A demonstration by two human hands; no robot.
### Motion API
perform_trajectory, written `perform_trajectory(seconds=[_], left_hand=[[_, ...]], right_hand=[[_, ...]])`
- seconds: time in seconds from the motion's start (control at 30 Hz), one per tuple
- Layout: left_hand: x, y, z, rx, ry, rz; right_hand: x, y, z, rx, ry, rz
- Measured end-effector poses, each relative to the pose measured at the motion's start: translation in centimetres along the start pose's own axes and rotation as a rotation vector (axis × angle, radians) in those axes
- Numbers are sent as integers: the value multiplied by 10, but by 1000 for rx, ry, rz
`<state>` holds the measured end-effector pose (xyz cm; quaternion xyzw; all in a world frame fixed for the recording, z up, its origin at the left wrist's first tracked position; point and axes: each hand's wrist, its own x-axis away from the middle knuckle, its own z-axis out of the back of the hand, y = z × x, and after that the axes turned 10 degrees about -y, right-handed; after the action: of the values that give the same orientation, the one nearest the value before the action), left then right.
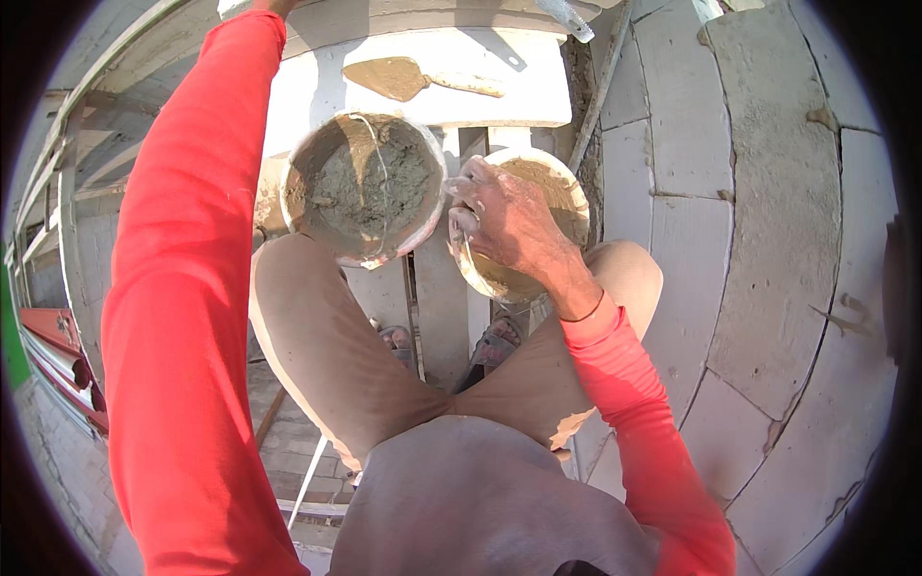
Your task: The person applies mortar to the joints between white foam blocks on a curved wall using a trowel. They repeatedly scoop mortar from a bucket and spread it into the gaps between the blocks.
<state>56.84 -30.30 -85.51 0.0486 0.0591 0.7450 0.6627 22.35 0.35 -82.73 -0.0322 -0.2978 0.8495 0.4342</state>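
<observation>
Gripping the rim of an emptier bowl (pixel 538 192), right hand (pixel 509 223) clenches over its near edge above the right knee. Just left, almost touching, mortar-filled bucket (pixel 365 187) sits. Beyond, trowel (pixel 408 79) lies on white block (pixel 499 96). Left hand out of frame; grip undeterminable.

No packages, labels, signs or screens are to be seen anywhere in the scene. Nothing printed or written is shown near or far, left or right.
</observation>
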Motion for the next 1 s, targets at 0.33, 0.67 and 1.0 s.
perform_trajectory(seconds=[0.33, 0.67, 1.0], left_hand=[[-2, 6, -8, -16, -24, 13], [0, 9, -8, 0, -34, 12], [5, 7, -2, 1, -51, -2]], right_hand=[[42, 63, 57, 740, -511, -264], [68, 61, 33, 830, -474, -256], [83, 58, -13, 260, -859, -500]])
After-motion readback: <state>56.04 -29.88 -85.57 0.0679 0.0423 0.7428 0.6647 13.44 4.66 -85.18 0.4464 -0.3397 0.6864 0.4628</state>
